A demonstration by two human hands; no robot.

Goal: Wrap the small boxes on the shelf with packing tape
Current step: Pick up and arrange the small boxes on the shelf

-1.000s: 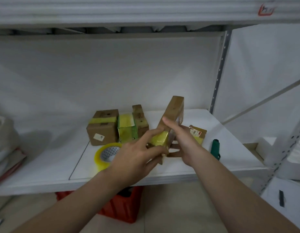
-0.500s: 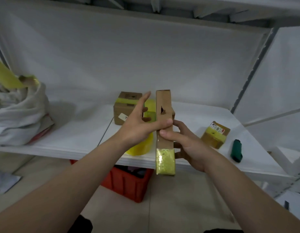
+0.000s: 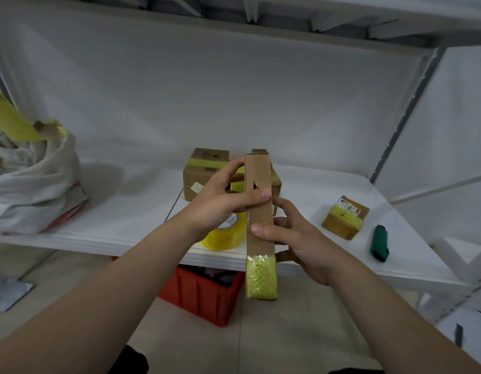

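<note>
My left hand (image 3: 220,203) grips a narrow cardboard box (image 3: 258,209) near its middle, with the thumb laid across the near face and the fingers curled round the far side. My right hand (image 3: 296,236) holds the same box just lower, with the thumb pressed on the near face and the fingers wrapped behind it. The box stands upright in the air in front of the shelf (image 3: 126,211), thin edge toward me. Its lower end, bound in yellow tape (image 3: 261,276), hangs below the shelf's front lip.

A second ago the box leaned over, the taped end tucked between my hands. Half a second ago it was already upright and my left forefinger pointed straight up beside it — now that finger bends toward the box.

Behind my left hand a yellow tape roll (image 3: 225,236) lies on the shelf. Farther back sits a taped brown box (image 3: 207,168), with another box (image 3: 275,182) beside it, mostly hidden. To the right sit a small taped box (image 3: 345,217) and, near it, a dark green tool (image 3: 379,247). A white sack (image 3: 31,179) slumps on the shelf at far left, and a red crate (image 3: 204,295) stands on the floor under the shelf.
</note>
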